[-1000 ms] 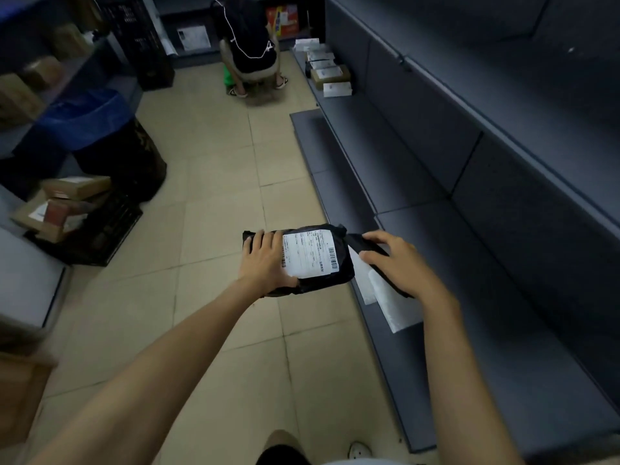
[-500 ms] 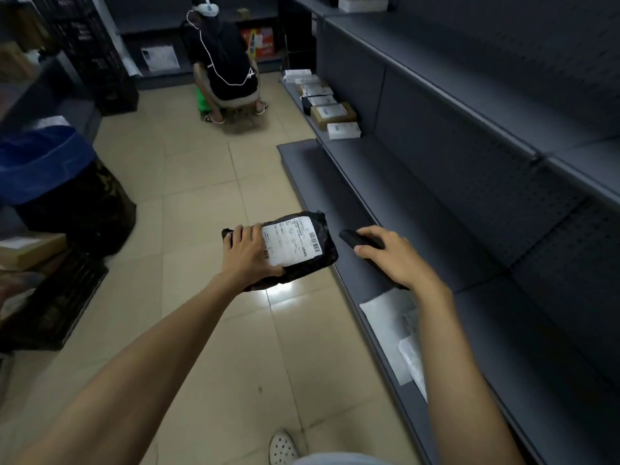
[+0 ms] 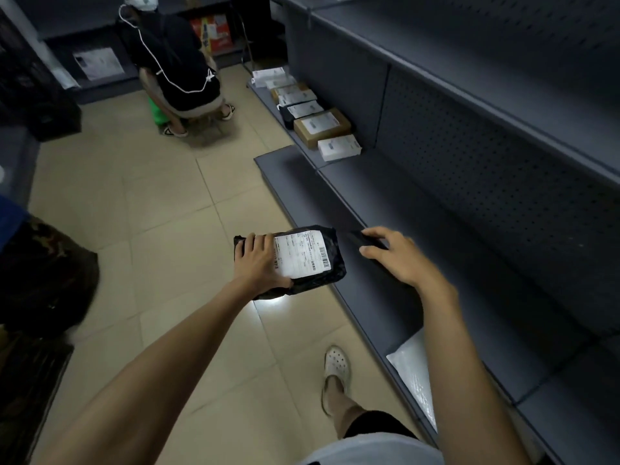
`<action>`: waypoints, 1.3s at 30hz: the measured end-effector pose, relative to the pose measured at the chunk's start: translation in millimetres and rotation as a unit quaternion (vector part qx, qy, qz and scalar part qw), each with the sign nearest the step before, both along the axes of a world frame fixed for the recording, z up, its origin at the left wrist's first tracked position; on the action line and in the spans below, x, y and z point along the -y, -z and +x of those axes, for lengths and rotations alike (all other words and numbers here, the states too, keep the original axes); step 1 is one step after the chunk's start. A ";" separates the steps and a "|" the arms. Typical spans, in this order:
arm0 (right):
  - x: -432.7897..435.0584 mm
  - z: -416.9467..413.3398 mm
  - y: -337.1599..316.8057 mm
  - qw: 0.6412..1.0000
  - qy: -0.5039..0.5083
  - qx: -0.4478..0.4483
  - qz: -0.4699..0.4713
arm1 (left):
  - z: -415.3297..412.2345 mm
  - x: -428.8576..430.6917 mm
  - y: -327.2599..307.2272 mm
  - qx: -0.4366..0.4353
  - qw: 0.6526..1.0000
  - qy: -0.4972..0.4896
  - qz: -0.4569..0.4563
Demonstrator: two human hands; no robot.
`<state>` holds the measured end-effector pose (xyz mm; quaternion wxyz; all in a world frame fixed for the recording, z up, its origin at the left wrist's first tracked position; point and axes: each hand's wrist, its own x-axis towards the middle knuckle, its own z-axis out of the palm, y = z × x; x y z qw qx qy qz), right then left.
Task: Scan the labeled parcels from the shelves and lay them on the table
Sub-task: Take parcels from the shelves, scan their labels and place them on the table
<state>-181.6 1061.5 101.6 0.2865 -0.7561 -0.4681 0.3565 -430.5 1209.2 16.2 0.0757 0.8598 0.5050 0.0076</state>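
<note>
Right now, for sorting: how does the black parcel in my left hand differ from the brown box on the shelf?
The black poly mailer is soft, crinkled; the brown cardboard box is rigid. The left hand grips the mailer; the box lies on the shelf. Both bear white labels.

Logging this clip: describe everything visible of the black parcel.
The black parcel is a soft, glossy plastic mailer, crinkled at the edges, white barcoded label facing up. It is held roughly flat above the tiled floor beside the lower shelf. The left hand grips its left end, thumb on the near edge.
</note>
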 end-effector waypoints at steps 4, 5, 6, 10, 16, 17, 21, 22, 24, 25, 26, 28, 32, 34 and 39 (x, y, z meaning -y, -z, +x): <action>-117.0 45.8 -7.9 1.000 0.019 -0.004 0.015 | 42.9 -122.0 -15.8 -0.024 1.000 0.016 -0.007; -142.7 55.6 -11.4 1.000 0.024 -0.004 0.016 | 55.1 -151.5 -21.9 -0.029 0.999 0.027 -0.002; -167.8 65.5 -13.0 0.999 0.030 0.000 0.017 | 68.4 -180.4 -27.3 -0.030 0.999 0.036 0.008; -246.6 93.9 -12.6 0.999 0.045 0.006 0.014 | 125.4 -271.8 -39.9 -0.049 0.995 0.085 0.018; -296.3 129.0 8.5 0.992 0.118 0.004 -0.036 | 208.3 -354.7 -13.5 -0.086 0.972 0.221 -0.005; -301.8 134.1 12.1 0.990 0.138 0.003 -0.040 | 221.5 -365.9 -7.7 -0.094 0.964 0.250 -0.009; -320.3 143.0 34.5 0.968 0.246 0.004 -0.057 | 277.5 -412.9 14.8 -0.125 0.919 0.373 -0.011; -325.7 141.7 41.6 0.959 0.275 0.004 -0.063 | 289.8 -424.0 21.3 -0.122 0.908 0.401 -0.003; -337.4 132.7 56.7 0.938 0.340 -0.008 -0.075 | 308.2 -441.2 32.4 -0.118 0.883 0.454 0.004; -343.5 123.8 64.4 0.926 0.368 -0.018 -0.078 | 314.5 -448.4 38.0 -0.128 0.869 0.477 -0.001; -350.1 113.4 71.7 0.917 0.391 -0.030 -0.079 | 317.8 -454.3 45.9 -0.137 0.857 0.497 -0.007; -365.7 93.5 87.5 0.897 0.431 -0.048 -0.086 | 323.4 -465.2 65.2 -0.144 0.840 0.523 -0.017; -399.9 68.5 125.1 0.855 0.504 -0.082 -0.090 | 330.1 -482.1 103.0 -0.163 0.825 0.538 -0.058; -417.9 64.9 142.1 0.841 0.526 -0.088 -0.087 | 339.5 -488.8 119.1 -0.178 0.827 0.527 -0.081; -447.3 95.0 175.2 0.811 0.573 -0.067 -0.097 | 384.2 -497.1 152.7 -0.158 0.851 0.483 -0.133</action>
